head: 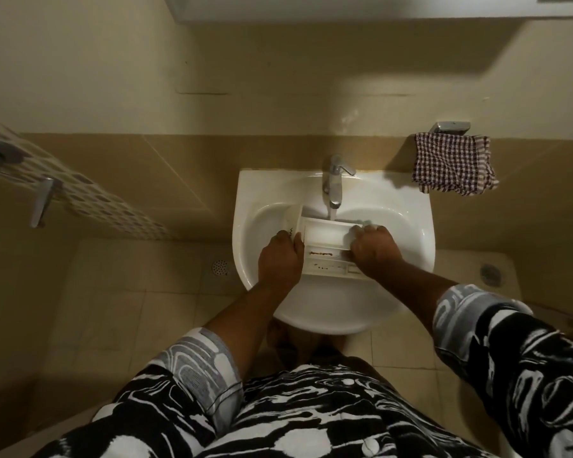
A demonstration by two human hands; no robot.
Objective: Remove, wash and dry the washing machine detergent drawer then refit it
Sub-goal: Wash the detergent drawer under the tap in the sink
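Detergent drawer [325, 241] lies in the sink [262, 193] basin, long axis L–R, far edge under the tap [334, 183] stream. Left grip [280, 256] clasps its L end. Right grip [372, 244] is curled at the R end (hold unclear), both equally near.

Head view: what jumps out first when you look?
The left hand grips a white drawer in the sink, mid-picture, under the running tap, while the right hand reaches into it. A checked cloth hangs on the wall, upper right.
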